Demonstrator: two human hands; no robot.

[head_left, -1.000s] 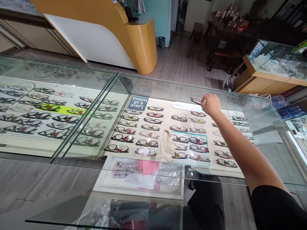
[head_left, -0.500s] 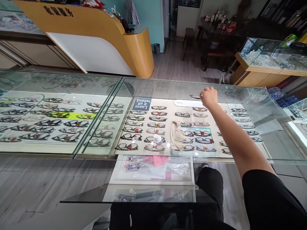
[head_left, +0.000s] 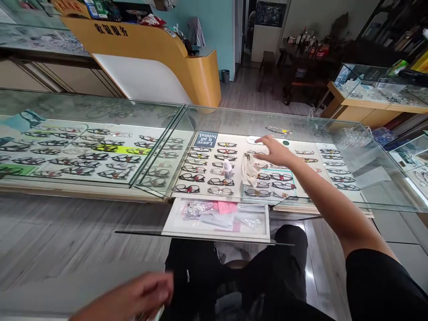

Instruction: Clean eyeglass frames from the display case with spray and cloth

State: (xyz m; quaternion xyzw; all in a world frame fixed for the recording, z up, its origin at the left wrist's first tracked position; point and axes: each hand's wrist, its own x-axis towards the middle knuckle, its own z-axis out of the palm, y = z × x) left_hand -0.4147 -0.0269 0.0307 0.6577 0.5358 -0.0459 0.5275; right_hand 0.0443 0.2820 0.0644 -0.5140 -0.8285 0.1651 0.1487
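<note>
My right hand (head_left: 276, 151) reaches over the glass counter, fingers spread and holding nothing. Beyond its fingers, a pair of eyeglasses (head_left: 279, 130) rests on the glass near the far edge. A beige cloth (head_left: 249, 169) lies crumpled to the left of my fingers, apart from them. Beside the cloth stands a small white-capped bottle (head_left: 228, 170). My left hand (head_left: 152, 290) is low at the left, near my lap; its fingers look curled but are blurred, and anything inside them is hidden.
Rows of eyeglasses (head_left: 189, 176) lie inside the glass case. In front, a white drawer (head_left: 171, 216) is pulled out, with plastic bags and pink paper in it. A glass panel's edge (head_left: 200, 238) projects over my knees. A wooden cashier desk (head_left: 202, 82) stands across the aisle.
My right hand has let go of the eyeglasses, which now lie on the counter, and has moved left and nearer with fingers open. My left hand has come into view. The view has shifted.
</note>
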